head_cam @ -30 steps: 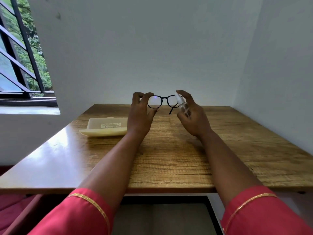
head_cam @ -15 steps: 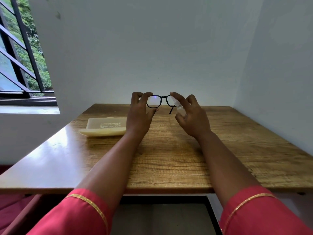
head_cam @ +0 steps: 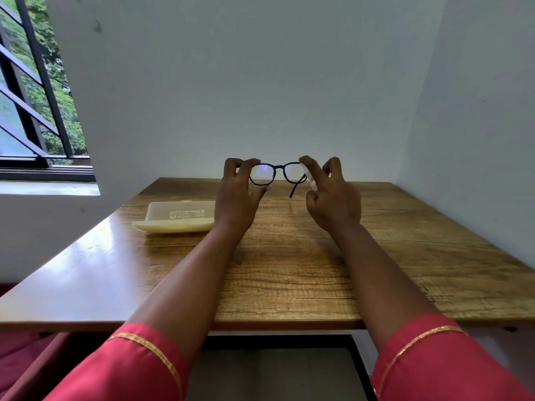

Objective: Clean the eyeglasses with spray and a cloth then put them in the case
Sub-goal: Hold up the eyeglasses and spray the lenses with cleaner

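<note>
Black-framed eyeglasses (head_cam: 279,173) are held up above the far middle of the wooden table (head_cam: 289,270). My left hand (head_cam: 238,195) pinches their left rim between thumb and fingers. My right hand (head_cam: 333,198) grips a small clear spray bottle (head_cam: 307,173), mostly hidden by the fingers, right beside the right lens, with the index finger stretched along its top. One temple arm hangs down loose below the right lens. A cream glasses case (head_cam: 176,217) lies shut on the table to the left of my left hand. No cloth is in view.
White walls close the table in at the back and right. A barred window (head_cam: 37,96) is at the far left. The table's near edge runs just above my red sleeves (head_cam: 139,369).
My right hand has brought the spray bottle in closer to the right lens and the fingers now cover more of it. The left hand and glasses stay nearly still.
</note>
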